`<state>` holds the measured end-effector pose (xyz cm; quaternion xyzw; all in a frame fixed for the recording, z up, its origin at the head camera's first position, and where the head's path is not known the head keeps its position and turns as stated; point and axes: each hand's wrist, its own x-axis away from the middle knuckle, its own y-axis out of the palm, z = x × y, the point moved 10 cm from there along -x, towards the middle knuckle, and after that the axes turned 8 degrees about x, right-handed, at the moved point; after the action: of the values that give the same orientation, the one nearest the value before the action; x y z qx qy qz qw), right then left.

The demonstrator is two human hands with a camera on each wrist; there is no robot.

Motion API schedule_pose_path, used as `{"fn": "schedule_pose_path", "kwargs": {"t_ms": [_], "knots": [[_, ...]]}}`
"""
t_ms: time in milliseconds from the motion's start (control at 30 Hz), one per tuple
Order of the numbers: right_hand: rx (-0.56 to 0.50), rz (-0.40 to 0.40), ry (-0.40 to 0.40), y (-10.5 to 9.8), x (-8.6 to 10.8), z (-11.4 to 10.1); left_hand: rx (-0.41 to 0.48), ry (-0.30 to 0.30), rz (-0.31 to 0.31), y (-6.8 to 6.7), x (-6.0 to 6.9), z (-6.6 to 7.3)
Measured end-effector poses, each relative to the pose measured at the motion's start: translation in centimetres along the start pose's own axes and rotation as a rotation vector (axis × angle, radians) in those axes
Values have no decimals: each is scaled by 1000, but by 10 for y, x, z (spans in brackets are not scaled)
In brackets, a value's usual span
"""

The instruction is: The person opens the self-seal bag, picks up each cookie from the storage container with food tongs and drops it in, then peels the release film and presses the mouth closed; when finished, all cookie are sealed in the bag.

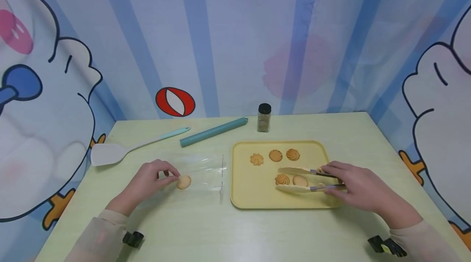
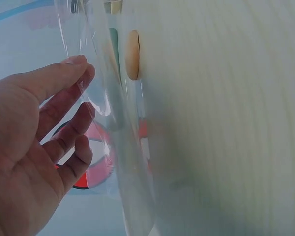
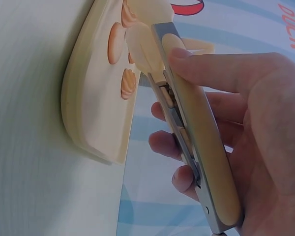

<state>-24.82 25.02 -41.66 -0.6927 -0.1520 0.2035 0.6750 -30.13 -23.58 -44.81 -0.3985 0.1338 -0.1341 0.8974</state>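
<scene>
My left hand (image 1: 152, 180) pinches the edge of a clear plastic bag (image 2: 101, 93) between thumb and forefinger. A plain round cookie (image 1: 184, 182) lies in or under the bag film, near those fingertips. My right hand (image 1: 358, 186) grips a pair of tongs (image 3: 196, 132) with cream tips and metal-edged handles. The tongs' tips are spread over a yellow tray (image 1: 254, 196), on either side of a swirl cookie (image 1: 282, 179) and a plain round cookie (image 1: 300, 181). Farther back on the tray are a flower-shaped cookie (image 1: 256, 159), a round cookie (image 1: 275, 155) and another swirl cookie (image 1: 292, 154).
A spatula (image 1: 110, 153) with a pale blade and mint handle lies at the back left. Beside it is a teal rolling pin (image 1: 214, 132). A black-capped jar (image 1: 263, 119) stands behind the tray. Printed cloth (image 1: 239, 41) hangs around the table (image 1: 206, 233).
</scene>
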Motion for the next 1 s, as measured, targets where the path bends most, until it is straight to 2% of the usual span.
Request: {"fn": "schedule_pose_path", "kwargs": {"t_ms": [167,633,833,1000], "knots": [[-2,4,-3,-1,-2,-2,13,-11,-5,1,1,-3],[16,85,-53,-3,-12,-13,19,8,18,0,1,-1],[-11,140,-105,-7,-22,-25,12,5,19,0,2,-2],[-43,146,-142,-7,-34,-39,9,-4,20,-2,4,-3]]}}
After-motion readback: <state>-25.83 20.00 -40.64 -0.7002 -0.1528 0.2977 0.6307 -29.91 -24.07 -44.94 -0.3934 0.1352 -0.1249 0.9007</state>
